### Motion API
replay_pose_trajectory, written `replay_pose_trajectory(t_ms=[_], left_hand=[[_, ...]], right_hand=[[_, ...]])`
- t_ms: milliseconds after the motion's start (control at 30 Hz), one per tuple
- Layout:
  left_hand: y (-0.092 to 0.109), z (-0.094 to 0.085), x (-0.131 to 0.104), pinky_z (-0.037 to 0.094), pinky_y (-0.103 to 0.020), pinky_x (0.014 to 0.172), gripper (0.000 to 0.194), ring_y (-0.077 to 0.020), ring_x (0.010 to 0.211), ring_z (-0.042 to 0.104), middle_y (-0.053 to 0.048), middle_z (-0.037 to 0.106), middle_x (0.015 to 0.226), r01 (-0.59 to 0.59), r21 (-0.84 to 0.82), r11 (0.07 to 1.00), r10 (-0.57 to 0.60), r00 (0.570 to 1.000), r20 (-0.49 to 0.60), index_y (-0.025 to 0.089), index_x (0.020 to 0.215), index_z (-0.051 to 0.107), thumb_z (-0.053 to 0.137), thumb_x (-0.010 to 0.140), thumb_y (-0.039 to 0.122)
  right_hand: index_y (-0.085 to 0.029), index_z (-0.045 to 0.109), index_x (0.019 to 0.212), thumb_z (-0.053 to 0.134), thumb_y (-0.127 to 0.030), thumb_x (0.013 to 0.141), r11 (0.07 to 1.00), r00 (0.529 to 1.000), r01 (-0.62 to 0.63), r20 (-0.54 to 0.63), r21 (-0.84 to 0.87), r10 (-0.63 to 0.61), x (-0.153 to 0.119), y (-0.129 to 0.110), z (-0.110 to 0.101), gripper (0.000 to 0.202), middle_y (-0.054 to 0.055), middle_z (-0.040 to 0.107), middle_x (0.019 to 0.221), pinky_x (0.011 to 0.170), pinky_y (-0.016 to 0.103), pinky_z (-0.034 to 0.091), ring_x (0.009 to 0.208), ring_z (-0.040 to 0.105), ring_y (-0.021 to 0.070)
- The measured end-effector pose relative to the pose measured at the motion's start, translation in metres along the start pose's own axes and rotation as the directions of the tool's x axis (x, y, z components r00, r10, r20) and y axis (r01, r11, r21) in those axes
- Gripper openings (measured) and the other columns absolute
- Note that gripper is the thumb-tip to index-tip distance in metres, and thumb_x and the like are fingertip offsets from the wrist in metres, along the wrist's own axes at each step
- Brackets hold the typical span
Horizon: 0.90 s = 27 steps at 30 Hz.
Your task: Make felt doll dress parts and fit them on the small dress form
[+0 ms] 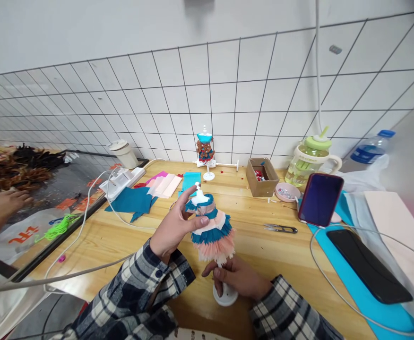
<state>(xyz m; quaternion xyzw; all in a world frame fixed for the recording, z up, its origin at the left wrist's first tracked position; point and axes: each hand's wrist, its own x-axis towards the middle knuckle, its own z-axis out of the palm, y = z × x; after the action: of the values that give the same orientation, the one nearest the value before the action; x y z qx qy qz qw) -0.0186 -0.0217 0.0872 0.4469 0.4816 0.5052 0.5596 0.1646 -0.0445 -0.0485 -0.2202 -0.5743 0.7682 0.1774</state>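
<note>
A small white mannequin stand wears a ruffled doll dress [212,231] in teal and peach, with a pale bow at its waist. My left hand [175,224] is closed round the dressed upper body, its thumb on the front by the bow. Below the skirt, my right hand [237,276] wraps the thin white pole just above the round base [225,296]. The stand leans slightly, and I cannot tell whether its base touches the table. Behind it, a second mannequin [205,151] stands in a brown and turquoise dress.
Teal fabric [131,200] and a power strip [124,183] lie left. Thread snips [280,228], a cardboard box [262,177], a pink dish [287,191], a propped phone [321,199] and a black phone [369,265] are right. Cables cross the wooden table. Another person's hand [6,205] is far left.
</note>
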Motion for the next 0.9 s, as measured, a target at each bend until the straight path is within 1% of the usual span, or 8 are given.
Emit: replay_pose_trajectory(t_ms=[133, 300, 367, 500, 567, 667, 733, 900], left_hand=[[0.004, 0.003, -0.003, 0.052, -0.027, 0.069, 0.095, -0.0186, 0.082, 0.066, -0.007, 0.060, 0.118, 0.033, -0.046, 0.998, -0.030, 0.999, 0.044, 0.030, 0.140, 0.035, 0.083, 0.059, 0.020], [-0.003, 0.004, 0.002, 0.050, -0.022, 0.068, 0.090, -0.0167, 0.082, 0.064, -0.005, 0.062, 0.110, -0.134, 0.020, 0.991, 0.135, 0.991, -0.025, 0.028, 0.137, 0.039, 0.083, 0.058, 0.019], [-0.006, 0.003, 0.004, 0.050, -0.023, 0.068, 0.090, -0.0171, 0.080, 0.064, -0.003, 0.065, 0.102, -0.140, 0.035, 0.990, 0.141, 0.990, -0.025, 0.028, 0.137, 0.038, 0.083, 0.059, 0.020], [-0.007, 0.002, 0.003, 0.048, -0.028, 0.077, 0.094, -0.0220, 0.094, 0.061, -0.007, 0.063, 0.108, -0.097, -0.021, 0.995, 0.099, 0.989, 0.113, 0.027, 0.142, 0.031, 0.081, 0.062, 0.031], [-0.007, 0.002, 0.003, 0.046, -0.031, 0.084, 0.095, -0.0246, 0.106, 0.057, -0.008, 0.060, 0.113, -0.091, -0.037, 0.995, 0.095, 0.985, 0.143, 0.028, 0.143, 0.029, 0.081, 0.063, 0.034], [-0.010, 0.000, 0.005, 0.042, -0.034, 0.091, 0.086, -0.0252, 0.116, 0.050, -0.009, 0.057, 0.118, -0.062, -0.002, 0.998, 0.062, 0.997, 0.046, 0.030, 0.141, 0.033, 0.078, 0.067, 0.032], [-0.013, -0.002, 0.006, 0.040, -0.035, 0.094, 0.077, -0.0245, 0.116, 0.050, -0.009, 0.057, 0.119, -0.047, 0.001, 0.999, 0.047, 0.999, 0.001, 0.028, 0.138, 0.038, 0.075, 0.071, 0.030], [-0.018, -0.004, 0.005, 0.040, -0.034, 0.090, 0.066, -0.0215, 0.105, 0.054, -0.008, 0.060, 0.109, -0.054, -0.056, 0.997, 0.054, 0.998, -0.014, 0.023, 0.133, 0.045, 0.073, 0.073, 0.027]], right_hand=[[-0.014, 0.065, 0.101, 0.052, -0.065, 0.079, 1.000, 0.999, -0.001, -0.034, -0.018, 0.001, 0.000, -0.001, 0.001, 0.057, -0.001, 0.057, 0.056, 0.049, 0.020, 0.034, 0.049, 0.047, 0.0091], [-0.014, 0.064, 0.100, 0.051, -0.064, 0.080, 0.997, 0.995, 0.002, -0.104, -0.080, -0.010, 0.001, -0.004, 0.002, 0.055, -0.002, 0.057, 0.055, 0.048, 0.021, 0.033, 0.047, 0.045, 0.0089], [-0.014, 0.063, 0.101, 0.050, -0.063, 0.080, 0.995, 0.992, -0.002, -0.124, -0.103, -0.010, 0.001, -0.005, 0.002, 0.055, -0.001, 0.058, 0.057, 0.048, 0.021, 0.033, 0.046, 0.045, 0.0088], [-0.014, 0.062, 0.106, 0.046, -0.061, 0.084, 0.995, 0.993, 0.022, -0.113, -0.099, -0.033, 0.001, -0.005, 0.003, 0.054, 0.001, 0.062, 0.061, 0.048, 0.021, 0.034, 0.048, 0.046, 0.0089], [-0.014, 0.063, 0.106, 0.046, -0.060, 0.085, 0.997, 0.993, 0.044, -0.104, -0.064, -0.050, 0.000, -0.006, 0.002, 0.054, 0.001, 0.062, 0.060, 0.048, 0.020, 0.034, 0.048, 0.046, 0.0083], [-0.012, 0.065, 0.103, 0.049, -0.059, 0.084, 0.996, 0.993, 0.084, -0.082, 0.030, -0.081, 0.000, -0.005, -0.001, 0.054, -0.001, 0.059, 0.054, 0.047, 0.020, 0.031, 0.044, 0.044, 0.0070], [-0.010, 0.067, 0.099, 0.051, -0.057, 0.084, 0.985, 0.991, 0.128, -0.059, 0.117, -0.122, -0.001, -0.004, -0.002, 0.053, -0.002, 0.057, 0.050, 0.049, 0.021, 0.032, 0.042, 0.045, 0.0068], [-0.007, 0.070, 0.091, 0.055, -0.049, 0.085, 0.938, 0.981, 0.192, -0.035, 0.289, -0.190, -0.001, 0.001, -0.005, 0.045, -0.002, 0.055, 0.045, 0.055, 0.023, 0.034, 0.040, 0.045, 0.0060]])
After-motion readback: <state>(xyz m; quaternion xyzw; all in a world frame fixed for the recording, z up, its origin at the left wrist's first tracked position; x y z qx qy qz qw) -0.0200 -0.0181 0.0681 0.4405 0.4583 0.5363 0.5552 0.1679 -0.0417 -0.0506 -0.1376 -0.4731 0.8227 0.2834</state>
